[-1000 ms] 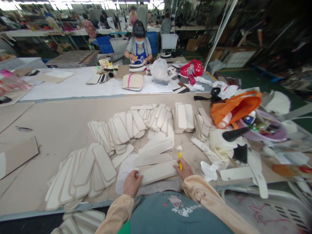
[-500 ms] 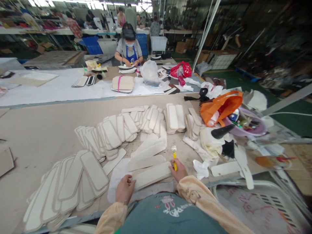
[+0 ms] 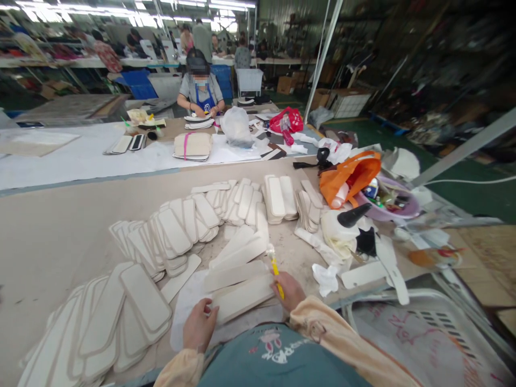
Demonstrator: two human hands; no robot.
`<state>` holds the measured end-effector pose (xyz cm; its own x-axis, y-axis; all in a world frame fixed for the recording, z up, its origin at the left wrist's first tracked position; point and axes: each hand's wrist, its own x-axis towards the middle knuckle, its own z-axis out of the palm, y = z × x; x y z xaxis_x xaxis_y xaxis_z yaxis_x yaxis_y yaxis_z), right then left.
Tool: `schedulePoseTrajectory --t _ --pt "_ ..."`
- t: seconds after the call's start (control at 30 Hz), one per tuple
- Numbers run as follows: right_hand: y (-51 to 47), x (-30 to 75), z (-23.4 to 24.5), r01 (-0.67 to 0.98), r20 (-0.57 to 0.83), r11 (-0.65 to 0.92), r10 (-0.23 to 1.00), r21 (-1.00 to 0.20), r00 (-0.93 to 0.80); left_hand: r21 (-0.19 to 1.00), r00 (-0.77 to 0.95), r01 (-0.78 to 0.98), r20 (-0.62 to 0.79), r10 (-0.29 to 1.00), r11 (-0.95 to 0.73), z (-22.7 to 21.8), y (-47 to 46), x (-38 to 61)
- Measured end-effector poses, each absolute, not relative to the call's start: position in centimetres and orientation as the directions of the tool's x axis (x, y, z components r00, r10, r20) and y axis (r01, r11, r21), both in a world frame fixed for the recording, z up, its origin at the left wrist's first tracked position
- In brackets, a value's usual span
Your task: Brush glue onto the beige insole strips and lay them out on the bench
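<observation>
My right hand (image 3: 291, 291) grips a small brush (image 3: 276, 271) with a yellow handle and pale, whitish bristles pointing away from me. Its fingers rest by the right end of a long off-white strip (image 3: 244, 297). At the strip's other end is my left hand (image 3: 200, 324), thumb and fingers closed at the edge. Just beyond lies another off-white strip (image 3: 234, 275), with more pieces angled behind it. White sheet material (image 3: 187, 306) shows underneath.
Fanned piles of rounded off-white pieces (image 3: 145, 295) spread to the left and ahead. An orange bag (image 3: 350, 180), a purple basin (image 3: 397, 207) and crumpled white scraps (image 3: 325, 278) sit at right. Across the table a masked co-worker (image 3: 200, 88) handles stacked pieces.
The view has shifted right and tilted up slightly. The brush now leans to the left, its bristles nearer the strips. My left hand stays at the strip's left end.
</observation>
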<state>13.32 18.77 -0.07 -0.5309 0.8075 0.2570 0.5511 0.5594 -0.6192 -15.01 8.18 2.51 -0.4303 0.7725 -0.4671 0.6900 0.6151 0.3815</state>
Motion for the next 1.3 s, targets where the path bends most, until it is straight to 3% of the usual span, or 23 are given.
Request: schedulePoseTrajectory --t 0.13,0.23,0.5,0.7,0.97,1.13,1.3 --pt "17.7 11.6 0.0 0.348 0.29 0.734 0.588 -0.583 -0.755 0.371 -0.422 0.695 -0.483 0.767 0.616 1.9 8.2 -15.3" --pt "17.4 11.5 -0.6 0.343 0.244 0.761 0.54 -0.552 -0.806 0.364 -0.422 0.694 -0.493 0.761 0.621 1.7 8.2 -15.6" --pt "17.9 16.9 -1.6 0.574 0.269 0.636 0.756 -0.516 -0.597 0.398 -0.448 0.651 -0.486 0.75 0.646 1.3 8.4 -15.8" --pt "17.6 18.5 -0.8 0.643 0.308 0.488 0.872 -0.589 -0.38 0.441 -0.497 0.596 -0.454 0.74 0.671 1.3 8.2 -15.8" --pt "16.9 18.7 -0.1 0.613 0.321 0.504 0.863 -0.609 -0.39 0.671 -0.562 0.414 -0.344 0.752 0.615 2.5 7.8 -14.2" --pt "17.1 18.5 0.8 0.568 0.357 0.539 0.841 -0.622 -0.406 0.739 -0.574 0.325 -0.341 0.745 0.59 2.8 8.0 -13.3" --pt "17.5 18.5 2.9 0.49 0.348 0.521 0.846 -0.699 -0.404 0.901 -0.537 0.175 -0.251 0.805 0.398 7.1 9.9 -12.1"
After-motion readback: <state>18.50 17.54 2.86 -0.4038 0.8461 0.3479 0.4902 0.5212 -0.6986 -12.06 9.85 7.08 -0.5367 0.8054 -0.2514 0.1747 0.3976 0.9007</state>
